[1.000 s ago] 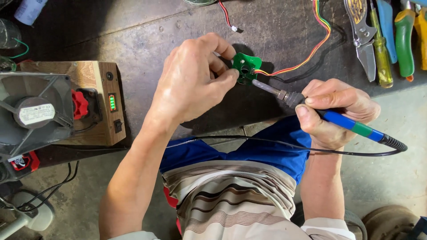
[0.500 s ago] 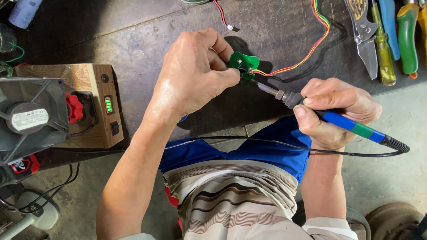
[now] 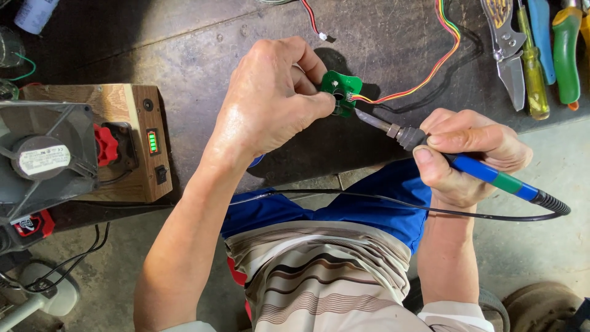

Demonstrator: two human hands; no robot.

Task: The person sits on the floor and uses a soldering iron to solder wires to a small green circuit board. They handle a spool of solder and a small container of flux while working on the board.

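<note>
Left hand (image 3: pixel 270 104): pinching the small green circuit board (image 3: pixel 340 91) above the bench (image 3: pixel 184 49), as before. Right hand (image 3: pixel 467 154): gripping my blue soldering iron (image 3: pixel 485 175), tip now drawing nearer the board's wire joint.

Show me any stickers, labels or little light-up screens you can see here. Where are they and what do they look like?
Round white sticker: middle of the dark grey square fan, far left.
Small green bar display: dark side face of the light wooden box beside the fan, a lit upright rectangle.
Red and white label: on the black part below the fan, lower left.
No packages or signs show.
</note>
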